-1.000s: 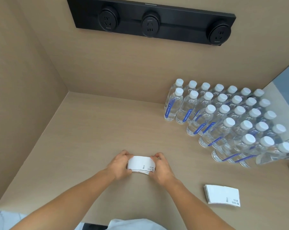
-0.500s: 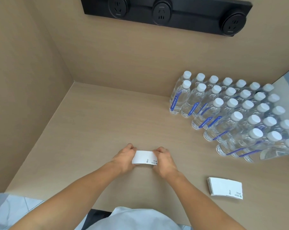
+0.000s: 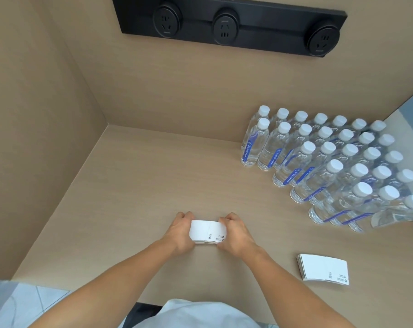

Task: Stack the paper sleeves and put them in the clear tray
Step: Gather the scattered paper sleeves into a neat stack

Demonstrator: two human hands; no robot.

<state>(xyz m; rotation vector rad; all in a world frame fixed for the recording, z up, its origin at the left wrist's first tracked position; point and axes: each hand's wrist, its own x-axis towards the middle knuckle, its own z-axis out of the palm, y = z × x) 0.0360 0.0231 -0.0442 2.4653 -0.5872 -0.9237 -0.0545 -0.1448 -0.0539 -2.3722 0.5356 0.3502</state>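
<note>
Both hands, left [image 3: 179,233] & right [image 3: 236,233], are pinching a paper sleeve stack [image 3: 207,233] by its ends on the table [image 3: 129,185], fingertips hiding behind it. Second sleeve stack [image 3: 324,269] is lying near right; water bottles [image 3: 319,162] are running off-frame.

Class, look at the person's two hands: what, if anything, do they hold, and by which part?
A stack of white paper sleeves, gripped by its two short ends: left hand on one, right hand on the other.

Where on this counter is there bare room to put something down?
Bare counter lies left and behind the hands, up to both walls. A smaller patch sits between the held stack and loose stack. The right is crowded with bottles.
</note>
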